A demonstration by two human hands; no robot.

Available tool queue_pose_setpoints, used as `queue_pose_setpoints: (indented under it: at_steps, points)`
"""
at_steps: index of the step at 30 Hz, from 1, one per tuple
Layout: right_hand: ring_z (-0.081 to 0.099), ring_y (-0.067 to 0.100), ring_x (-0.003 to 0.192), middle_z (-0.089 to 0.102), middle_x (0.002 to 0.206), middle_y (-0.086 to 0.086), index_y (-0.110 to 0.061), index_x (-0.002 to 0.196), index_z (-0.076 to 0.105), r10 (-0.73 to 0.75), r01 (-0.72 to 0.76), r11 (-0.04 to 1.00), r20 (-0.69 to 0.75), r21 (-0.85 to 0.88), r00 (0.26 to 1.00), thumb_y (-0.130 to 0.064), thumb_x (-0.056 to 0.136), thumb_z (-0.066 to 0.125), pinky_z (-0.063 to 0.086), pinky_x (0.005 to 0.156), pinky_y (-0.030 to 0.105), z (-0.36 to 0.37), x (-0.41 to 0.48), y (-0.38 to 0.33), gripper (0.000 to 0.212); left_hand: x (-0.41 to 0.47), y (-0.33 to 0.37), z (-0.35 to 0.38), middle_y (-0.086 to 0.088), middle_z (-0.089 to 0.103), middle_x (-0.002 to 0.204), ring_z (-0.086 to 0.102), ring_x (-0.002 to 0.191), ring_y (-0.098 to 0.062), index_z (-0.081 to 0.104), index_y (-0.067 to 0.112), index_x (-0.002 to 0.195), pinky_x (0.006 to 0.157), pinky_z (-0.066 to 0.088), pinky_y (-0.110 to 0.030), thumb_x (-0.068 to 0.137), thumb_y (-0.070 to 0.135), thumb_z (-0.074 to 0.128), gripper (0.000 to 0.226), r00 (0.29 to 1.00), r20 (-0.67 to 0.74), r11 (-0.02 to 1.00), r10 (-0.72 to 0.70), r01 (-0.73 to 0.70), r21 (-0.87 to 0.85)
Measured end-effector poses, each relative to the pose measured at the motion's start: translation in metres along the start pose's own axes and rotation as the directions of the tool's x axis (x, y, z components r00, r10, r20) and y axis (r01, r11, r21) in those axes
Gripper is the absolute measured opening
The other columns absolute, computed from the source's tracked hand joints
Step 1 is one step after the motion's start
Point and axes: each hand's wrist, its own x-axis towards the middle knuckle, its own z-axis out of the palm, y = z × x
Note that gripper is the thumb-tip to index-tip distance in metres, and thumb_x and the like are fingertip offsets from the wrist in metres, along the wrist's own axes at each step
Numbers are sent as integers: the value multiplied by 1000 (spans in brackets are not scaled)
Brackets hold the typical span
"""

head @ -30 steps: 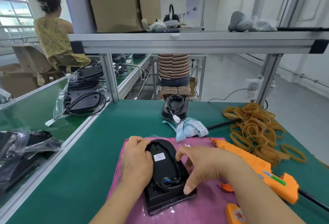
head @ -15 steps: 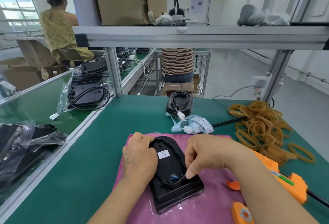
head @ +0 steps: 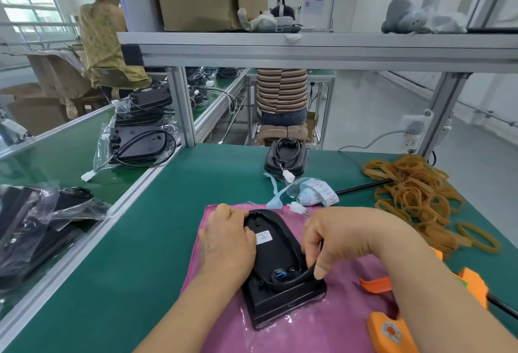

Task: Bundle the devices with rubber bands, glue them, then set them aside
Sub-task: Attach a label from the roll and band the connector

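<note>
The device (head: 276, 263), laid on the pink cloth (head: 336, 324) with its long axis pointing away from the person, is gripped at its left rim by the left hand (head: 227, 243), while its cable (head: 294, 278) is pinched by the right hand (head: 336, 237), the one nearer the rubber bands (head: 414, 192).

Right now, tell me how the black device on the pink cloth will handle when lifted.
Likely stiff: the black device holds its moulded shape under the left hand. Its cable bends where the right hand pinches it, so it probably flops. The clear film beneath looks glossy, perhaps slippery.
</note>
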Motion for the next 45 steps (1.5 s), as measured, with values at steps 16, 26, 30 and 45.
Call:
queue_pose_setpoints:
  at_steps: [16, 26, 30, 45]
  points:
    - [52, -3, 58, 58, 61, -20, -28, 93, 77, 67, -81, 995, -226, -55, 972, -17, 74, 79, 33, 44, 9, 15, 8, 13, 22, -23, 35, -13, 9, 66, 119, 52, 111, -20, 73, 20, 112, 97, 41, -38, 82, 18, 40, 44, 823, 180, 842, 539, -530, -99]
    - [64, -4, 84, 73, 99, -13, -28, 96, 76, -15, 62, 977, -227, 202, 974, -24, 75, 80, 54, 84, 22, 12, -1, 23, 21, -29, 30, -5, 15, 43, 82, 42, 87, -13, 41, 35, 68, 82, 33, -21, 100, 24, 52, 36, 880, 134, 862, 455, -398, -314]
    - [60, -9, 84, 64, 121, -16, -22, 101, 77, -76, 133, 964, -244, 229, 967, -20, 78, 79, 48, 79, 8, 14, 3, 19, 23, -29, 29, -3, 14, 42, 79, 43, 83, -12, 41, 31, 68, 79, 34, -23, 101, 20, 51, 36, 897, 109, 871, 428, -377, -314]
    - [56, 5, 87, 54, 117, -4, -8, 89, 68, -150, 335, 828, -399, 449, 905, 7, 75, 77, 48, 77, 13, 39, 18, 12, 22, -33, 34, -7, 14, 42, 76, 43, 82, -9, 41, 31, 70, 74, 33, -21, 98, 19, 54, 33, 922, 67, 885, 382, -344, -313]
